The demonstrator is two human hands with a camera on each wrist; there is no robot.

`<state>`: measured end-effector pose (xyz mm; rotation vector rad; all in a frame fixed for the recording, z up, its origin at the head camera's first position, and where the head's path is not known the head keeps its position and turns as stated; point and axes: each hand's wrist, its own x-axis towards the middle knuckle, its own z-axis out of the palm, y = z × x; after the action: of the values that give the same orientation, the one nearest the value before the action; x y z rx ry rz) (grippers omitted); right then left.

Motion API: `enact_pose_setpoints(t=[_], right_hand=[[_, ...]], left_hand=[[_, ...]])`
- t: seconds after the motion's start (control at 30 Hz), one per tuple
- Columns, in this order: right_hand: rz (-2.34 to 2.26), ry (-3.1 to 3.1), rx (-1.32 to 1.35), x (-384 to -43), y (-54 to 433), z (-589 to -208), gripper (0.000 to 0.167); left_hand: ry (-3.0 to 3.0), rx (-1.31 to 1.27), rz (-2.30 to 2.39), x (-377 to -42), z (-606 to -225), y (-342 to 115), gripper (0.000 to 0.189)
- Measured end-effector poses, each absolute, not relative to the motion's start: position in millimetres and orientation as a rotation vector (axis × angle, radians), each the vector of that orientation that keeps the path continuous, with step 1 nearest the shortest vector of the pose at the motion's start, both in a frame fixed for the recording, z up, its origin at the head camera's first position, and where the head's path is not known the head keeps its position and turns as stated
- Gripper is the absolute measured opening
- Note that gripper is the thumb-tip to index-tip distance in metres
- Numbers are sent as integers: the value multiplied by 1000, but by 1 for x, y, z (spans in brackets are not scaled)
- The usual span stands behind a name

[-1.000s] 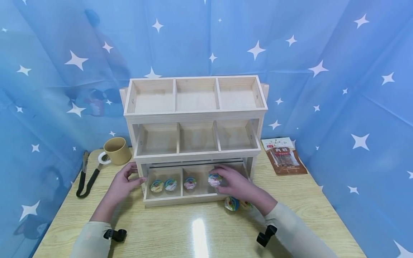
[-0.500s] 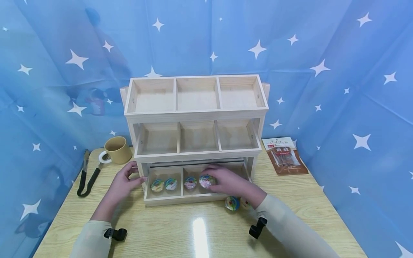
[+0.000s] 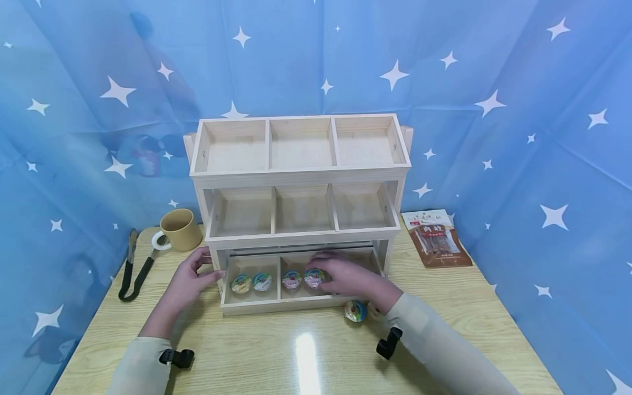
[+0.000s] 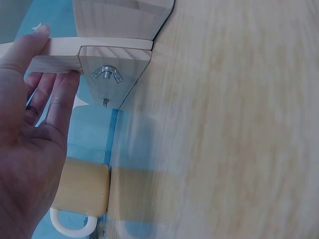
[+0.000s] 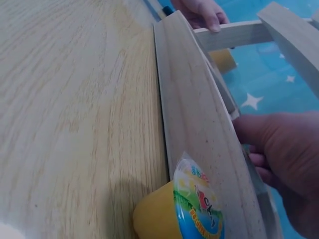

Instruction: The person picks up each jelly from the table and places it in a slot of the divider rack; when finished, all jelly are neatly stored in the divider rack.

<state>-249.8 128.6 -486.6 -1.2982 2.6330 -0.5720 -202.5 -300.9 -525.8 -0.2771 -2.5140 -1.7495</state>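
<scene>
A three-tier wooden rack (image 3: pixel 301 178) stands on the table, each tier split by dividers. My left hand (image 3: pixel 190 280) grips its left side bar (image 4: pixel 57 63), thumb on one face and fingers on the other. Inside the bottom tier, my right hand (image 3: pixel 348 277) pinches a jelly cup (image 3: pixel 314 278) with a pinkish lid. Just left of it sits another pink-lidded cup (image 3: pixel 291 280) in the same compartment. The left compartment holds a yellowish cup (image 3: pixel 241 283) and a whitish cup (image 3: pixel 262 282). The right wrist view hides the held cup behind the front board.
In front of the rack's right end lies an orange jelly cup (image 5: pixel 157 214) with a blue-green lid; another cup (image 3: pixel 374 310) is partly hidden by my right wrist. A tan mug (image 3: pixel 181 231) and black-handled tongs (image 3: pixel 133 282) are at left, a brown snack packet (image 3: pixel 436 241) at right.
My right hand has carried the pink-lidded jelly cup leftward, close beside the other pink one, and lowered it slightly; it barely moves in the last half second. The left hand stays on the rack.
</scene>
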Motion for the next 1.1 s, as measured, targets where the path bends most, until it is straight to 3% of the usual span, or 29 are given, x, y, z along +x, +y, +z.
enact_pose_setpoints(t=[1.1], right_hand=[[-489, 2655, -1322, -251, 125, -493, 45]], left_hand=[[-2533, -257, -1742, -202, -523, -300, 56]])
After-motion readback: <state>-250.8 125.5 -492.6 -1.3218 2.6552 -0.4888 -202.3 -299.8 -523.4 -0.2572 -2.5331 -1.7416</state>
